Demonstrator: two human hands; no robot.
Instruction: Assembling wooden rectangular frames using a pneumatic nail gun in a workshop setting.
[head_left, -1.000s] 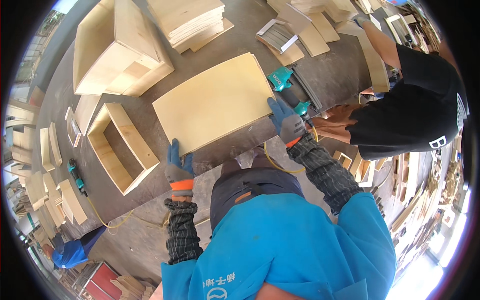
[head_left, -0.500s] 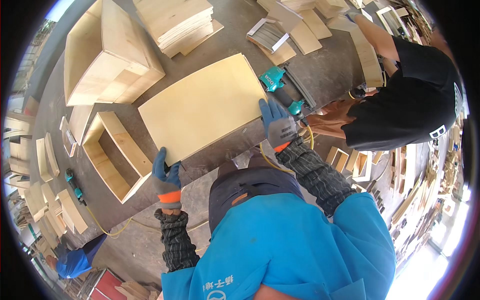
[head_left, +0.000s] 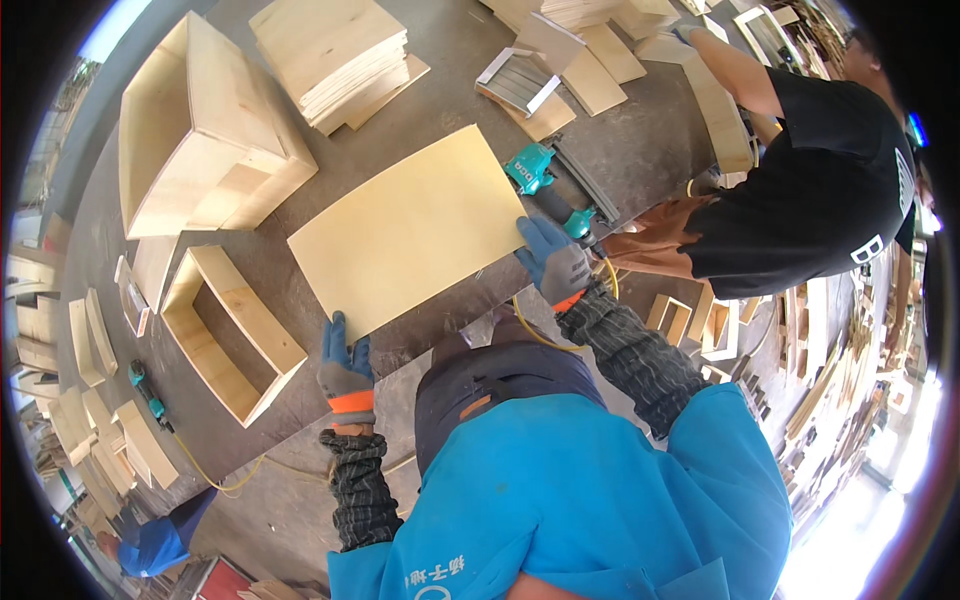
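Note:
A thin, pale yellow rectangular wooden panel point(head_left: 405, 225) lies at a slant in front of me, over the dark worktable. My left hand point(head_left: 346, 360), in a blue and grey glove with an orange cuff, grips its near left corner; the fingers show on top and along the edge. At the right edge my gloved right hand point(head_left: 552, 256) holds the panel near its right corner, the thumb side against it. Just beyond that hand rests a teal and black nail gun point(head_left: 545, 185) with a yellow hose. An open rectangular wooden frame point(head_left: 235, 335) sits left of the panel.
A tall wooden box point(head_left: 215, 140) and a stack of panels point(head_left: 335, 60) stand at the far left. Another teal tool point(head_left: 148, 388) lies on the worktable point(head_left: 440, 100) at left. A co-worker in a black shirt point(head_left: 830, 190) bends over the right end.
The panel and my left hand have shifted slightly right, away from the open frame. My right hand stays at the panel's right edge. The whole view has turned a little.

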